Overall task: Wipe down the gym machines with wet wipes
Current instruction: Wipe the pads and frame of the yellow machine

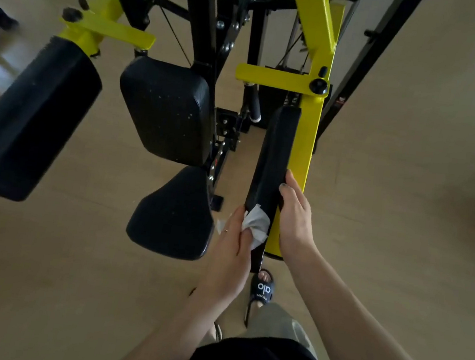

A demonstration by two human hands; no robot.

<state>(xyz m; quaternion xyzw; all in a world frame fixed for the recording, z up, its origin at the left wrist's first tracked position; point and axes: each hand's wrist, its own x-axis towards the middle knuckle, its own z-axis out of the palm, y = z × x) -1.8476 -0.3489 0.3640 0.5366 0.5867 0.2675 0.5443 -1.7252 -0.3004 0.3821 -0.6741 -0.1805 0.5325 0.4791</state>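
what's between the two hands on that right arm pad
In the head view, the black arm pad itself runs between them. The left hand presses a white wet wipe against its near face; the right hand grips its far edge.

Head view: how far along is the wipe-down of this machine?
Nothing visibly finished. In hand: the left hand presses a wet wipe on the right arm pad, which the right hand steadies. Apparently left: the back pad, seat and left arm pad.

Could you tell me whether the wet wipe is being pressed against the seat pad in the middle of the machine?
No, the left hand holds the wet wipe against the right arm pad, apart from the seat pad.
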